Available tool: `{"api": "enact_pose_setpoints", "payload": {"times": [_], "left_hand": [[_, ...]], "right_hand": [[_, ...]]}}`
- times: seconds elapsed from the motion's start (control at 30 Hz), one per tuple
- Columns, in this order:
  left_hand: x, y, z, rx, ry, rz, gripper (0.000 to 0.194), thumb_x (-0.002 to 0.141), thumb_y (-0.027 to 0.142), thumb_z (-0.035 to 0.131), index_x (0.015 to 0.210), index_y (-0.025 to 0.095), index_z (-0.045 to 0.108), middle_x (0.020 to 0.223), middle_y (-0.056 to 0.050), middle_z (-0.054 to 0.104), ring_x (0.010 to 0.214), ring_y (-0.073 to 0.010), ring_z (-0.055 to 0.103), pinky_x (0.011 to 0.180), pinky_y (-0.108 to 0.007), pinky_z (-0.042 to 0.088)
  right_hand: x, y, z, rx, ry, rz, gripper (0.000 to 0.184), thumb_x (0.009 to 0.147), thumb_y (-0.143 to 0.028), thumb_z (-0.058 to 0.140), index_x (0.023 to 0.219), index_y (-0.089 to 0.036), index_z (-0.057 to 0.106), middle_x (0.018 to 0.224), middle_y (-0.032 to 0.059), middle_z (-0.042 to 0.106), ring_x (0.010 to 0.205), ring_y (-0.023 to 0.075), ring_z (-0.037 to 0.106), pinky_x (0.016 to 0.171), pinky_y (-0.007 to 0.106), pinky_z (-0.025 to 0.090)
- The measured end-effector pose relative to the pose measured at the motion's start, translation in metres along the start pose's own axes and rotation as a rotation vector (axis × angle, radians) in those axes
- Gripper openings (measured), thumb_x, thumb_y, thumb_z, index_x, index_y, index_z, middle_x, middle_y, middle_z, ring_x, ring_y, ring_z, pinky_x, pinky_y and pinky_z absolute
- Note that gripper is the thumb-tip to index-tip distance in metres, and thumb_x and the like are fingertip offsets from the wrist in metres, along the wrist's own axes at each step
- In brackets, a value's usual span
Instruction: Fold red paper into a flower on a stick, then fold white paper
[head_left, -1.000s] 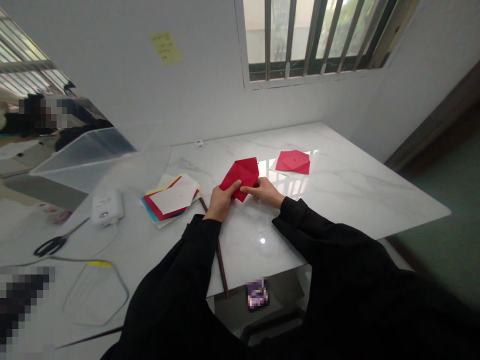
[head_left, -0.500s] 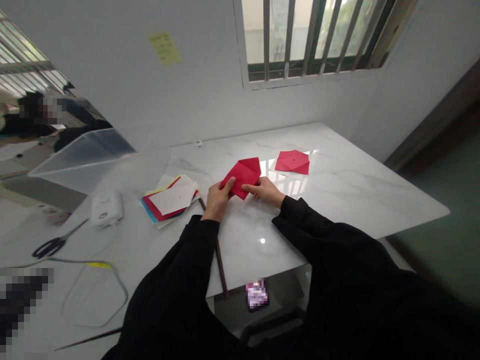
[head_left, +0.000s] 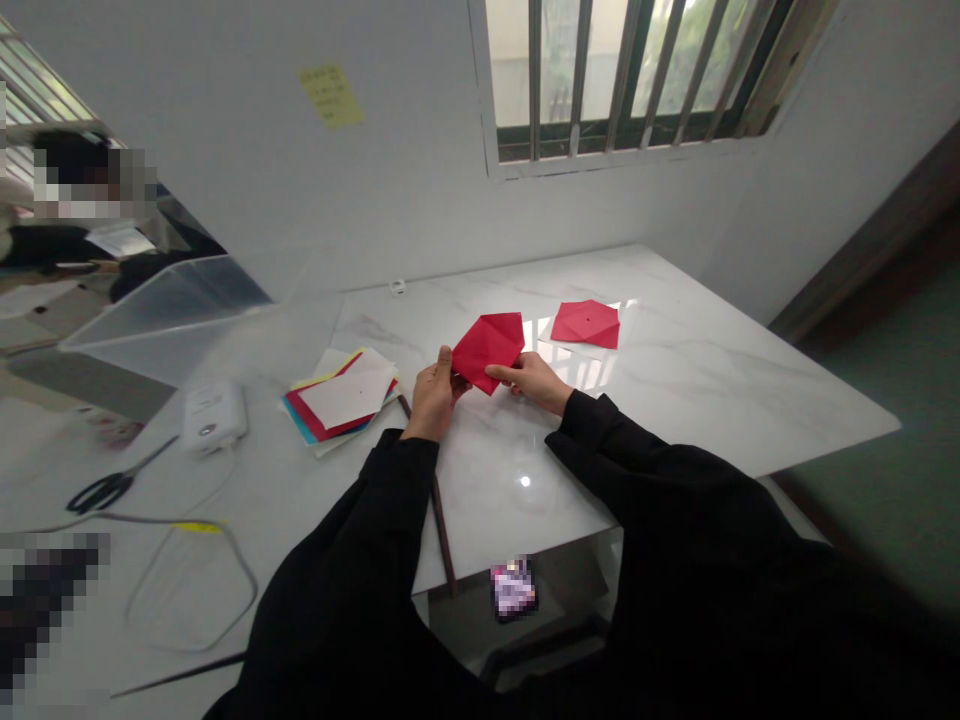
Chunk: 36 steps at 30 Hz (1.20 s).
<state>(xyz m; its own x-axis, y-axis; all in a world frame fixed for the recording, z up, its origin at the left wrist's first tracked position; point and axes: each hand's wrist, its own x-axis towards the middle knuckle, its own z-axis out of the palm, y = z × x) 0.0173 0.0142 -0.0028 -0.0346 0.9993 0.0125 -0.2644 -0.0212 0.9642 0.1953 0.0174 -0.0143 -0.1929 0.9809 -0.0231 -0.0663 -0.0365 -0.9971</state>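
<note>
Both my hands are above the white marble table (head_left: 675,400), holding a folded sheet of red origami paper (head_left: 489,350) between them. My left hand (head_left: 433,397) pinches its left corner, thumb raised. My right hand (head_left: 534,384) grips the lower right edge with thumb and fingers. A second folded red paper (head_left: 586,324) lies flat farther off, beyond my right hand, on a white sheet (head_left: 553,338). Left of my left hand sits a stack of coloured paper (head_left: 341,398), with white, red, yellow and blue sheets.
A dark wooden stick (head_left: 439,520) lies under my left forearm. Farther left are a white device (head_left: 214,415), black-handled scissors (head_left: 112,490), a cable (head_left: 225,560) and a clear acrylic panel (head_left: 165,320). A person (head_left: 75,215) sits beyond it. A pixelated object (head_left: 514,588) shows below the table's front edge.
The red paper has turned slightly clockwise and sits flatter between my hands. My left thumb has moved to its left corner, and my left hand has shifted a little left.
</note>
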Motion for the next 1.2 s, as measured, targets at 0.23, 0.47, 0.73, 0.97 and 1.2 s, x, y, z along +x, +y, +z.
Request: {"api": "enact_pose_setpoints", "payload": {"times": [0.23, 0.47, 0.73, 0.97, 1.2], "left_hand": [[-0.009, 0.000, 0.009, -0.017, -0.105, -0.031, 0.048, 0.063, 0.040, 0.094, 0.097, 0.010, 0.076, 0.098, -0.011, 0.078, 0.090, -0.0197, 0.071, 0.088, -0.032, 0.056], [-0.008, -0.001, 0.010, -0.035, -0.079, -0.057, 0.048, 0.064, 0.038, 0.091, 0.099, 0.009, 0.075, 0.100, -0.012, 0.078, 0.091, -0.0212, 0.071, 0.088, -0.034, 0.055], [-0.004, 0.000, 0.005, -0.038, -0.019, -0.100, 0.043, 0.062, 0.031, 0.086, 0.096, 0.010, 0.071, 0.089, -0.011, 0.076, 0.091, -0.0256, 0.073, 0.083, -0.035, 0.058], [-0.005, -0.002, 0.006, 0.011, -0.038, -0.111, 0.039, 0.062, 0.030, 0.084, 0.095, 0.010, 0.074, 0.087, -0.010, 0.077, 0.086, -0.0257, 0.073, 0.077, -0.034, 0.058], [-0.004, -0.005, 0.004, 0.004, -0.097, -0.061, 0.040, 0.063, 0.034, 0.087, 0.093, 0.010, 0.076, 0.088, -0.011, 0.078, 0.096, -0.0283, 0.073, 0.089, -0.039, 0.057]], "right_hand": [[-0.001, -0.003, 0.000, 0.004, 0.036, 0.011, 0.035, 0.074, -0.046, 0.081, 0.077, -0.014, 0.066, 0.063, -0.0010, 0.055, 0.057, 0.0102, 0.046, 0.051, 0.024, 0.035], [-0.004, -0.006, 0.003, 0.013, 0.027, 0.005, 0.042, 0.070, -0.051, 0.085, 0.078, -0.015, 0.066, 0.066, 0.0000, 0.057, 0.060, 0.0112, 0.049, 0.052, 0.024, 0.037], [0.002, -0.015, -0.020, 0.320, -0.009, 0.088, 0.068, 0.082, -0.087, 0.049, 0.087, -0.021, 0.063, 0.078, 0.0041, 0.062, 0.071, 0.0152, 0.055, 0.057, 0.024, 0.043], [0.004, -0.002, -0.018, 0.289, -0.057, 0.068, 0.051, 0.076, -0.068, 0.076, 0.089, -0.020, 0.068, 0.082, 0.0010, 0.065, 0.071, 0.0120, 0.055, 0.057, 0.021, 0.043], [0.000, -0.003, -0.015, 0.091, -0.084, -0.030, 0.051, 0.073, -0.062, 0.081, 0.091, -0.016, 0.076, 0.080, 0.0024, 0.070, 0.064, 0.0099, 0.053, 0.055, 0.022, 0.040]]}}
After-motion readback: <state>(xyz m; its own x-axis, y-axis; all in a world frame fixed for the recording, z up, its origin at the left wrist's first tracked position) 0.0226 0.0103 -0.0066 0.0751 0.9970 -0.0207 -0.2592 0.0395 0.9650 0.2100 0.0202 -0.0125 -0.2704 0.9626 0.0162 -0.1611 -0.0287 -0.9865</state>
